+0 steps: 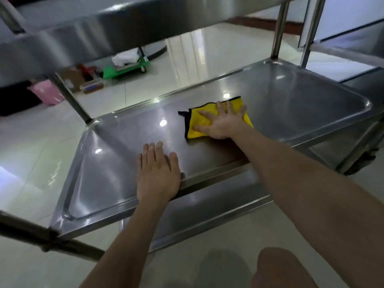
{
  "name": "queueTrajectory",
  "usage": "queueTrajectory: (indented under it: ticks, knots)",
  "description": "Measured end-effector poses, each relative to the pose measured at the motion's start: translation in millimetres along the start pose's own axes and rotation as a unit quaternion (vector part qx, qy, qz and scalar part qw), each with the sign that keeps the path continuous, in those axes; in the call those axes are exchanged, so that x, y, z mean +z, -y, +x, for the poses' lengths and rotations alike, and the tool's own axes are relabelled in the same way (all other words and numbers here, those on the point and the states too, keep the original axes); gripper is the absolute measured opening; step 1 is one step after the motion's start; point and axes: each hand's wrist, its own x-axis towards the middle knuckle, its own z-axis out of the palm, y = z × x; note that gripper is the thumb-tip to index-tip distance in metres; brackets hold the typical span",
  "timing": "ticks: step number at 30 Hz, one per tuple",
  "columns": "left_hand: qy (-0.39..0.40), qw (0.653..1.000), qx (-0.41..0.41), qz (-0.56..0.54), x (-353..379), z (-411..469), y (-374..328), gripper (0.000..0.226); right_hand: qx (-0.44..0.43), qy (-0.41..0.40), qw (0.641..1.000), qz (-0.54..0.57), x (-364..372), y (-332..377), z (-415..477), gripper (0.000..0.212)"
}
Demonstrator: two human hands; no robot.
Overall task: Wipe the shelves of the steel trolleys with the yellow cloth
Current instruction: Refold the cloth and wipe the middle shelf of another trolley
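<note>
A steel trolley fills the head view. Its middle shelf [301, 104] is a shiny tray with a raised rim. A yellow cloth [197, 126] with a dark edge lies flat near the shelf's centre. My right hand [221, 122] presses on the cloth with fingers spread and straight. My left hand [156, 173] rests flat on the near part of the shelf, palm over the front rim, fingers straight. The upper shelf [87, 32] hangs over the top of the view.
Upright steel posts [279, 28] stand at the shelf corners. A second steel trolley [353, 38] stands at the right. On the tiled floor behind lie a green platform cart [126, 68], a pink bin [48, 94] and boxes. My knee [280, 267] shows at bottom.
</note>
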Motion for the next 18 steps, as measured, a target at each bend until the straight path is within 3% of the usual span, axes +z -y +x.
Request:
queueTrajectory:
  ticks: [6, 12, 18]
  knots:
    - [-0.057, 0.996, -0.015, -0.064, -6, -5, -8, 0.074, -0.041, 0.028, 0.999, -0.016, -7, 37, 42, 0.114]
    - [-0.107, 0.991, -0.007, -0.085, -14, -11, -12, 0.066, -0.092, 0.028, 0.995, -0.024, 0, 48, -3, 0.098]
    - [-0.106, 0.992, -0.008, -0.072, -16, -10, -12, 0.064, -0.127, 0.022, 0.991, -0.026, 18, 25, -77, 0.082]
